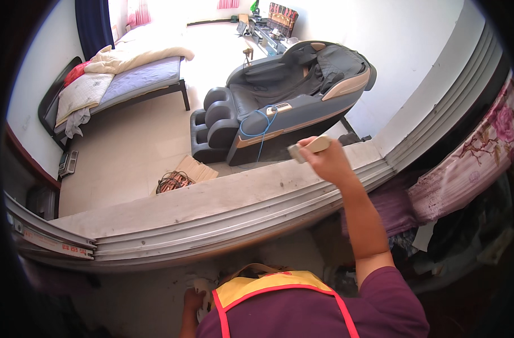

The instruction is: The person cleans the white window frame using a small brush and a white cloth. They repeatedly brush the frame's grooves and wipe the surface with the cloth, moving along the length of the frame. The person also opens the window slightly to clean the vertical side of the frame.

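My right hand [328,162] grips a flat brush [297,153] with a pale handle, raised over the far right part of a stone window sill [240,186]. Its bristle end points left. Whether it touches the sill is hard to tell. Along the near side of the sill run the metal tracks of a sliding window frame [240,226]. Low at my left side, my left hand [193,299] is closed around a white object [203,291], dim and partly hidden by my yellow apron [265,285], so its kind is unclear.
Beyond the sill stands a grey massage chair [278,97] with a blue cable [265,126] over its side. Cardboard [198,169] bearing coiled wires [172,181] lies on the floor. A bed [143,76] is at left. A floral curtain [468,160] hangs at right.
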Demonstrator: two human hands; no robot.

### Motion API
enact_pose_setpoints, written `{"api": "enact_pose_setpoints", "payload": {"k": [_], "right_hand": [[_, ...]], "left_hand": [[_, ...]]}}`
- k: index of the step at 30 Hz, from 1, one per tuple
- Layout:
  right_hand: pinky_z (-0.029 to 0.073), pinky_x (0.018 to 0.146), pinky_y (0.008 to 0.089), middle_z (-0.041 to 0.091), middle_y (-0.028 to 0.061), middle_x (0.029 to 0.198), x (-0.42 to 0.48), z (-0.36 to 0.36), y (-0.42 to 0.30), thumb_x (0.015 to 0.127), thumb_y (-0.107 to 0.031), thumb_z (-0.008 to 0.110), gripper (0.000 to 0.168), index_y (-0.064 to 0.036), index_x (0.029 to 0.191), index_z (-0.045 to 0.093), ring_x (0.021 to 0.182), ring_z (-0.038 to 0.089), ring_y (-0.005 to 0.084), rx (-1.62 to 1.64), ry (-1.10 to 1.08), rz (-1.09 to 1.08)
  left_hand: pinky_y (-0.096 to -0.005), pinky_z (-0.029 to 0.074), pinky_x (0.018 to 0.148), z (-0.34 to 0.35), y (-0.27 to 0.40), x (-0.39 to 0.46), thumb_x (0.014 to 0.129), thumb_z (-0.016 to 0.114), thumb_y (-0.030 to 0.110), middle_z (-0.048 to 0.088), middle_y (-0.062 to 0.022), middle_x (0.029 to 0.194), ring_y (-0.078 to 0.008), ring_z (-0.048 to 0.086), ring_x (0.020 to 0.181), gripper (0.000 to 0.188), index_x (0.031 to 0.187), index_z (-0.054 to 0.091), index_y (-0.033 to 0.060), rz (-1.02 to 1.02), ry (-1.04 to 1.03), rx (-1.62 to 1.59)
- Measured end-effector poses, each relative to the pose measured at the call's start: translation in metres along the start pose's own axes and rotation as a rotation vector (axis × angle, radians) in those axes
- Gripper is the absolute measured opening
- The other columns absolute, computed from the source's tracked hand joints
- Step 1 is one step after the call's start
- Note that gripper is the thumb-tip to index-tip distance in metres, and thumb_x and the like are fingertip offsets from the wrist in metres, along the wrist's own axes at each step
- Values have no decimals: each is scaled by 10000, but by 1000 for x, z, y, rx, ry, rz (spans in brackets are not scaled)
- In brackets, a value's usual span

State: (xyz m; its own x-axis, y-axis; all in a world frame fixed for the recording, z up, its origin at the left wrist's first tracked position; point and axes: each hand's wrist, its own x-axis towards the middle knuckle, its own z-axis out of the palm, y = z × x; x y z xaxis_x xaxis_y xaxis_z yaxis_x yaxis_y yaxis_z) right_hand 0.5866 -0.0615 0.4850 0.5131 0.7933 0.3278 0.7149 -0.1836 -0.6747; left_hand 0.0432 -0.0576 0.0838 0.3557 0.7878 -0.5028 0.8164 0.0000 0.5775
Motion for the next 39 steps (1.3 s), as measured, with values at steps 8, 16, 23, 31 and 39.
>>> {"api": "enact_pose_setpoints", "payload": {"k": [8, 16, 23, 31, 39], "right_hand": [[528, 698, 483, 681, 219, 801, -19, -65, 92, 817, -167, 602, 173, -32, 831, 710, 772, 663, 410, -700, 94, 136], [523, 670, 490, 660, 219, 759, -37, 31, -7, 809, -124, 604, 135, -14, 846, 672, 719, 643, 418, -564, -125, -63], [531, 631, 398, 689, 214, 766, -10, -22, 1, 799, -141, 619, 206, 2, 906, 723, 713, 690, 361, -148, 22, 251], [518, 679, 459, 679, 215, 772, -19, 25, -2, 807, -157, 616, 190, -20, 879, 726, 763, 657, 402, -585, -154, 57], [534, 674, 428, 693, 192, 785, 3, 16, -25, 827, -150, 642, 156, -24, 876, 719, 767, 682, 365, -333, -49, 92]], "left_hand": [[-438, 506, 654, -37, 62, -47, 745, 710, 224, 669, -256, 791, -398, 680, 761, 315, 819, 662, -78, -16, 95, -204], [-446, 519, 637, -32, 33, -25, 779, 699, 225, 665, -251, 745, -357, 683, 683, 305, 795, 662, -78, 37, -5, -99], [-436, 496, 499, -57, 63, -11, 788, 701, 162, 624, -196, 624, -267, 643, 519, 268, 770, 633, -96, -215, -42, -404], [-428, 520, 619, -26, -9, -18, 779, 740, 246, 663, -249, 812, -298, 682, 733, 408, 879, 632, -134, -177, -107, -203], [-421, 535, 639, -12, -34, -10, 780, 754, 262, 674, -247, 827, -307, 689, 737, 423, 911, 653, -127, -296, 20, -389]]}}
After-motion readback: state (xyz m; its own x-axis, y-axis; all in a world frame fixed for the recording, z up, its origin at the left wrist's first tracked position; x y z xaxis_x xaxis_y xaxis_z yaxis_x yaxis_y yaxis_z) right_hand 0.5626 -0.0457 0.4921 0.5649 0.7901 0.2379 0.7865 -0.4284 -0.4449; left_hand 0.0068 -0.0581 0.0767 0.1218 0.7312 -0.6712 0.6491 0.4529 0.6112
